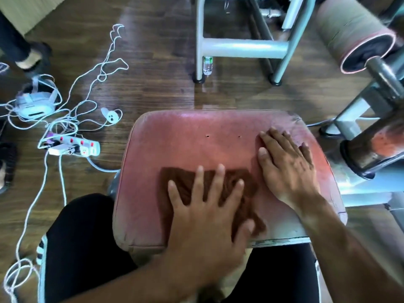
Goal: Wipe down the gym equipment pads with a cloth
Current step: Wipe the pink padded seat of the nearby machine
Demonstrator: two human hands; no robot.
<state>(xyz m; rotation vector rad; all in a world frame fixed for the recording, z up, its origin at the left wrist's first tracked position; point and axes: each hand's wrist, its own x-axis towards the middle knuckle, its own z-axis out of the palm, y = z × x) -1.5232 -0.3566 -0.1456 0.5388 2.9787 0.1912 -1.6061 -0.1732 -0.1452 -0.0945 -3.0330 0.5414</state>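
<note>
Pressing flat, your left hand (205,213) spreads on the brown cloth (185,182) near the red pad's (196,138) near edge; your right hand (288,167) lies open toward its right edge. Roller pad (349,33) crowds the far right; cables (72,119) clutter the floor (153,88) left.

The left hand (205,213) covers the middle of the brown cloth (238,189), so the folds under the palm are not visible. The near edge of the red seat pad (185,145) is hidden behind both forearms. The roller pad (354,31) at the top right is blurred, and its far end is cut by the picture's edge. The label of the water bottle (208,65) is too small to read. A person's shoe (30,59) at the left is blurred.
</note>
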